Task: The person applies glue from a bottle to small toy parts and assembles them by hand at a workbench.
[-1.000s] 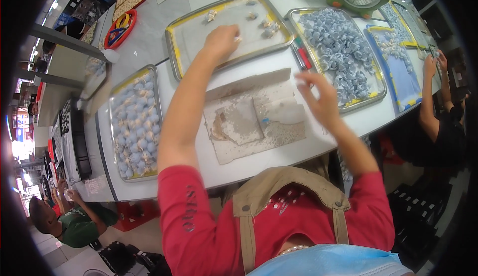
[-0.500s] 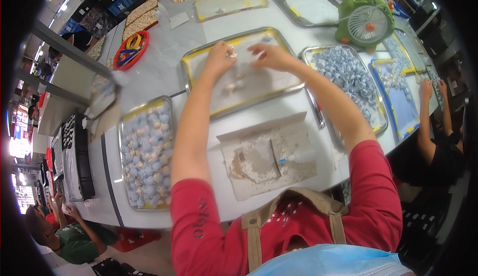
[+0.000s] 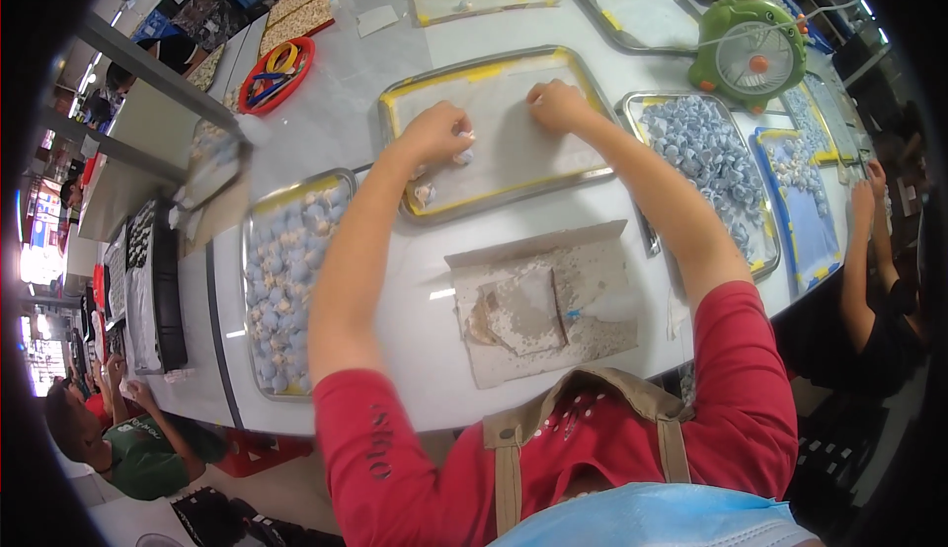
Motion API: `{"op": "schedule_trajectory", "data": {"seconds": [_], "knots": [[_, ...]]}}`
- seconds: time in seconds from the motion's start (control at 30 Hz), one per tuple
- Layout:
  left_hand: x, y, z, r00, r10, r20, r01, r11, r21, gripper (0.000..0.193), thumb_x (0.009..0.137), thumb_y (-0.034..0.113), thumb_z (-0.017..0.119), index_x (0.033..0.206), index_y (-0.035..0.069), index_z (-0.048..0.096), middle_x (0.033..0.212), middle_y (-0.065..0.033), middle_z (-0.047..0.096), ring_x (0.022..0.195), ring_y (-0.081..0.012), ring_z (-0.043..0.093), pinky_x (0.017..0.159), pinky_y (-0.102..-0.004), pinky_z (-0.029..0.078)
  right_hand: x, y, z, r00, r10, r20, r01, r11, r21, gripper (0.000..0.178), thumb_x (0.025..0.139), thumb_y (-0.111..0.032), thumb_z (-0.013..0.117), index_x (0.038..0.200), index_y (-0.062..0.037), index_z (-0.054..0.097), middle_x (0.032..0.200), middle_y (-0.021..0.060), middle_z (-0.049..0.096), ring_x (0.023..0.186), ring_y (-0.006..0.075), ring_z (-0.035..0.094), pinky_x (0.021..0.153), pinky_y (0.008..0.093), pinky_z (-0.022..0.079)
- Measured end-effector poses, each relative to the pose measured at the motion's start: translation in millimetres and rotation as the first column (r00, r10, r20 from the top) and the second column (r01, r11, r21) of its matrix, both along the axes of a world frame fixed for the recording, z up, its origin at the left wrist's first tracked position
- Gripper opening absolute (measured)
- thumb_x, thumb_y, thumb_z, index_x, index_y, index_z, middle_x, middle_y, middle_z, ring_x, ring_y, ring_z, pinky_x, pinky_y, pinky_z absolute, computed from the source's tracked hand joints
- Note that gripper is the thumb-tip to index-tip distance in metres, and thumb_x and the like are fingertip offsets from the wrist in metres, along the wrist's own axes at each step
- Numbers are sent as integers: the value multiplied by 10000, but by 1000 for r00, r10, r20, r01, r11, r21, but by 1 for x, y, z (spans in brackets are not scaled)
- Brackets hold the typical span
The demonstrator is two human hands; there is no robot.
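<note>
My left hand (image 3: 434, 135) is over the left part of a metal tray (image 3: 513, 188) lined with white paper and edged in yellow tape. Its fingers are closed at a small pale blue-and-cream piece (image 3: 463, 156). Another such piece (image 3: 425, 195) lies on the paper below that wrist. Toward the tray's far right side, my right hand (image 3: 560, 108) has its fingers curled in and pressed together; whatever is in them is hidden.
Blue-and-cream pieces fill a tray (image 3: 291, 300) at left; pale blue cup-like pieces fill another (image 3: 706, 157) at right. A cardboard sheet (image 3: 612, 340) lies nearest me. A red basket (image 3: 304, 85), a green fan (image 3: 748, 50) and a co-worker's arm (image 3: 857, 261) are also around.
My hands have moved apart, the right one drawing its fingers in. Loose pieces that were mid-tray are now gathered near my left hand. The whole view has shifted slightly.
</note>
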State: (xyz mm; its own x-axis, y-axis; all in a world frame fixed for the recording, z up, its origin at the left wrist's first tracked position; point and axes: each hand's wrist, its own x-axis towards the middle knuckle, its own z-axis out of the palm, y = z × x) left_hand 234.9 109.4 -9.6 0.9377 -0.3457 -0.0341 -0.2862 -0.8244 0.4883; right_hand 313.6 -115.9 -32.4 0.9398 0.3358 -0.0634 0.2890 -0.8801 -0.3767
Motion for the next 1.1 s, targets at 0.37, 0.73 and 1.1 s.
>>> {"op": "schedule_trajectory", "data": {"seconds": [0.37, 0.73, 1.1], "knots": [[-61, 27, 4, 993, 78, 89, -76, 997, -20, 229, 769, 207, 637, 921, 40, 597, 946, -120, 579, 859, -223, 574, 761, -316, 461, -107, 37, 30, 889, 413, -197, -221, 764, 606, 325, 820, -164, 543, 1127, -62, 577, 1057, 146, 609, 912, 272, 600, 795, 332, 470], [-256, -85, 67, 881, -49, -470, -444, 254, -859, 408, 889, 148, 534, 1251, 16, 399, 1044, -182, 587, 827, -177, 617, 690, -233, 498, -231, -146, 57, 960, 190, -207, -44, 829, 557, 237, 860, -143, 571, 1073, -46, 609, 1036, 57, 624, 925, 134, 565, 776, 263, 449], [-319, -174, -8, 776, -87, -625, -628, -18, -778, 434, 842, 40, 572, 1246, 3, 417, 1111, -121, 561, 927, -151, 562, 798, -235, 446, -300, -156, 17, 995, 95, 43, -104, 913, 394, 323, 705, -154, 710, 994, -50, 613, 910, 97, 600, 870, 216, 567, 718, 296, 444]]}}
